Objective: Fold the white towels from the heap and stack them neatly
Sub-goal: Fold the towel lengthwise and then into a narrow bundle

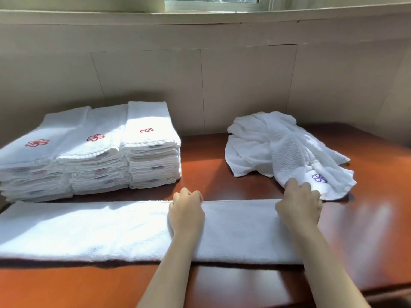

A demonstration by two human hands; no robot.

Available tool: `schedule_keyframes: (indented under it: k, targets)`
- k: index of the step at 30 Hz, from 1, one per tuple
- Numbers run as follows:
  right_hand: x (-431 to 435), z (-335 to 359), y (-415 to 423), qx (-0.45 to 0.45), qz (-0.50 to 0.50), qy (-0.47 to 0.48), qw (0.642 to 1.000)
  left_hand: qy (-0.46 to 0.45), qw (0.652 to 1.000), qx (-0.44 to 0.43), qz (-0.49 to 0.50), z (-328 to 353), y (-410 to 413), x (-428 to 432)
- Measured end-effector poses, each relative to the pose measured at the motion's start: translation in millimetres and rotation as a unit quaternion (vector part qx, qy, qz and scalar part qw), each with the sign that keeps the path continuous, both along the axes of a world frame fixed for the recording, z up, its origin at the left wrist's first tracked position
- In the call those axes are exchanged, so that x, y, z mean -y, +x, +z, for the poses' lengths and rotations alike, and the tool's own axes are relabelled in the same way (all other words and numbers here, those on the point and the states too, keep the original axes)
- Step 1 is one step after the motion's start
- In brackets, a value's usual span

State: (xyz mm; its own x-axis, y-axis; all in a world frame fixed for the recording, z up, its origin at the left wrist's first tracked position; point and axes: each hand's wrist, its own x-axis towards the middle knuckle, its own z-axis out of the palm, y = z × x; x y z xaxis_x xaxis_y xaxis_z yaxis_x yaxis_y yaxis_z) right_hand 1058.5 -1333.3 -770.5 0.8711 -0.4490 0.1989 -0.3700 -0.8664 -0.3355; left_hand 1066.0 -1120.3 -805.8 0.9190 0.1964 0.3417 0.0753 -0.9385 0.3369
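A white towel [89, 230], folded into a long strip, lies flat across the front of the reddish wooden table [367, 230]. My left hand [186, 210] grips its far edge near the middle, fingers curled over the fold. At the strip's far right corner my right hand [299, 205] holds the same edge. Behind my right hand a loose heap of white towels [278, 147] lies crumpled, one showing a purple emblem. Three stacks of folded white towels [93, 156] with red emblems stand side by side at the back left.
A beige panelled wall [244, 85] rises directly behind the table, with a window sill above it. Bare table surface shows between the stacks and the heap, and along the front edge and right side.
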Motion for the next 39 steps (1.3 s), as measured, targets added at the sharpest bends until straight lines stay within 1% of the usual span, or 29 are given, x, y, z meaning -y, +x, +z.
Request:
schedule_keyframes:
  k: [2, 5, 8, 10, 12, 13, 14, 16, 17, 18, 19, 20, 21, 22, 23, 25, 26, 27, 28, 29, 30, 31, 32, 33, 34, 35, 36, 37, 39]
  targets:
    - [-29, 1, -1, 0.005, 0.109, 0.012, 0.994, -0.028, 0.999, 0.010, 0.012, 7, -2, 0]
    - [-76, -7, -5, -0.016, 0.283, 0.042, 0.958, -0.096, 0.994, -0.018, 0.057, 20, -3, -22]
    - [-118, -15, -9, -0.010, 0.396, -0.004, 0.918, -0.105, 0.989, -0.052, 0.091, 21, -12, -73]
    - [-144, -20, -13, 0.006, 0.462, -0.032, 0.886, -0.106, 0.991, -0.063, 0.059, 15, -28, -107]
    - [-170, -26, -18, 0.025, 0.512, -0.043, 0.858, -0.069, 0.996, -0.051, 0.019, 8, -46, -140]
    - [-182, -29, -20, 0.031, 0.520, -0.053, 0.852, -0.046, 0.998, -0.045, 0.019, 6, -56, -158]
    - [-193, -31, -21, 0.031, 0.521, -0.069, 0.850, -0.021, 0.998, -0.046, 0.044, 4, -67, -178]
    - [-216, -33, -22, 0.019, 0.516, -0.091, 0.852, 0.004, 0.985, -0.082, 0.152, 2, -90, -222]
    - [-226, -33, -22, 0.008, 0.515, -0.091, 0.852, -0.020, 0.969, -0.106, 0.222, 4, -102, -242]
    - [-236, -33, -22, -0.003, 0.515, -0.089, 0.853, -0.071, 0.948, -0.119, 0.287, 6, -113, -259]
    - [-246, -35, -23, -0.014, 0.513, -0.090, 0.853, -0.134, 0.925, -0.105, 0.341, 9, -123, -273]
    - [-255, -37, -24, -0.025, 0.509, -0.092, 0.856, -0.197, 0.903, -0.067, 0.376, 11, -131, -284]
    - [-263, -40, -25, -0.039, 0.501, -0.092, 0.860, -0.265, 0.883, -0.011, 0.388, 12, -135, -296]
    - [-268, -42, -25, -0.053, 0.490, -0.086, 0.866, -0.346, 0.859, 0.049, 0.374, 14, -137, -306]
    - [-271, -44, -25, -0.063, 0.478, -0.076, 0.873, -0.439, 0.825, 0.098, 0.341, 17, -135, -315]
    - [-272, -45, -21, -0.068, 0.461, -0.063, 0.883, -0.603, 0.737, 0.143, 0.270, 25, -129, -328]
    - [-271, -45, -18, -0.069, 0.455, -0.059, 0.886, -0.651, 0.700, 0.146, 0.253, 30, -124, -334]
    - [-270, -45, -16, -0.072, 0.451, -0.054, 0.888, -0.680, 0.676, 0.138, 0.246, 34, -119, -338]
    - [-269, -45, -14, -0.075, 0.447, -0.050, 0.890, -0.693, 0.668, 0.124, 0.241, 36, -115, -340]
    - [-269, -45, -13, -0.078, 0.444, -0.049, 0.891, -0.691, 0.674, 0.106, 0.237, 36, -111, -341]
    - [-270, -43, -11, -0.076, 0.440, -0.053, 0.893, -0.678, 0.690, 0.086, 0.239, 36, -108, -341]
    - [-270, -41, -9, -0.068, 0.434, -0.058, 0.896, -0.647, 0.716, 0.068, 0.253, 35, -104, -340]
    - [-270, -39, -6, -0.057, 0.427, -0.061, 0.900, -0.591, 0.753, 0.055, 0.284, 33, -101, -340]
    - [-269, -36, -3, -0.042, 0.422, -0.060, 0.904, -0.502, 0.796, 0.053, 0.333, 30, -98, -340]
    - [-267, -32, 0, -0.024, 0.417, -0.058, 0.907, -0.392, 0.837, 0.049, 0.380, 28, -95, -340]
    - [-264, -30, 4, -0.007, 0.413, -0.055, 0.909, -0.284, 0.870, 0.038, 0.400, 29, -92, -339]
    - [-260, -29, 7, 0.008, 0.409, -0.051, 0.911, -0.196, 0.901, 0.018, 0.387, 29, -87, -337]
    - [-256, -28, 11, 0.017, 0.405, -0.044, 0.913, -0.128, 0.930, -0.006, 0.344, 29, -81, -336]
    - [-250, -29, 18, 0.014, 0.405, -0.026, 0.914, -0.041, 0.975, -0.069, 0.209, 30, -62, -335]
